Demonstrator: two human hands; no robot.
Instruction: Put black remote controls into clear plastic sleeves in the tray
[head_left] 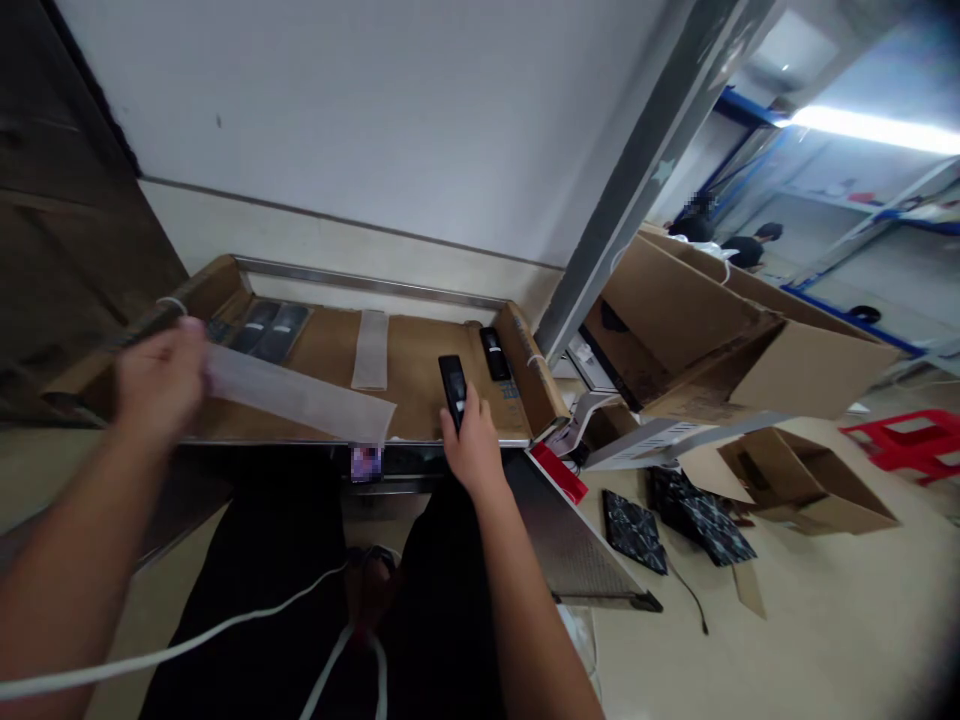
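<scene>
Work surface: one shallow metal-edged tray lined with brown cardboard (pixel 420 345), set along a pale wall, with a cardboard-wrapped end at each side, two in all. Person seated before it, two bare hands over it. Left hand (pixel 161 375), slightly blurred, closed on the near end of one long, flat, translucent white sleeve (pixel 300 395), which slants across the tray's left half, its free end by the front edge. Right hand (pixel 472 440) gripping one slim black oblong handset (pixel 451 385) by its lower end, thumb on one side, fingers on the other; the handset is at the right-centre of the tray, upper end pointing away from the person. Black handsets in plain sight: two, the second (pixel 495 353) lying near the right end with a small white mark on its face. Translucent sleeves lying or held singly: two, the other (pixel 370 350) flat on the cardboard at mid-tray. At the left, two greyish wrapped oblong pieces (pixel 270 332) side by side, each with a white mark, partly behind the raised sleeve. Off to the right, two open brown cardboard boxes, one large and raised (pixel 690 320), one on the floor (pixel 806 480); one red plastic stool (pixel 900 440); two people farther back.
</scene>
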